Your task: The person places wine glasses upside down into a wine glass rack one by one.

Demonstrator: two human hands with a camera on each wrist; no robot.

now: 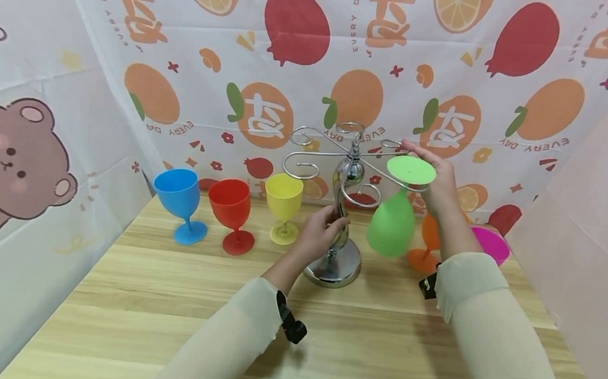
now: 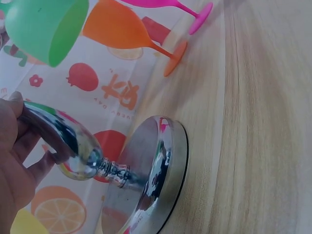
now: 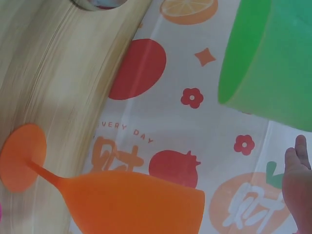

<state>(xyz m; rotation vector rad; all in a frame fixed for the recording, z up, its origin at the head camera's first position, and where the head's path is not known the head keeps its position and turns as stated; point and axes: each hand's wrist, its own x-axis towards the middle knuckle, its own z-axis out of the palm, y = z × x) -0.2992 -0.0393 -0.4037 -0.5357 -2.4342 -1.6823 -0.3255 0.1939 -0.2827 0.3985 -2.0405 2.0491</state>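
Note:
A chrome goblet rack (image 1: 347, 172) with curled wire arms stands upright on the table. My left hand (image 1: 318, 234) grips its post; in the left wrist view the fingers (image 2: 41, 168) wrap the shiny stem above the round base (image 2: 165, 161). A green goblet (image 1: 392, 223) hangs upside down from a right-hand arm, its foot above the wire. Behind that goblet, my right hand (image 1: 437, 182) reaches to a wire loop at the back right, its fingertips at the loop. In the right wrist view its fingers (image 3: 298, 148) look straight, most of the hand being out of frame.
Blue (image 1: 178, 195), red (image 1: 230, 203) and yellow (image 1: 284, 197) goblets stand upright left of the rack. To the right are an orange goblet (image 3: 141, 200) and a pink goblet (image 1: 491, 245), partly covered by the right arm. A printed cloth (image 1: 298, 34) hangs behind the wooden table (image 1: 156, 322).

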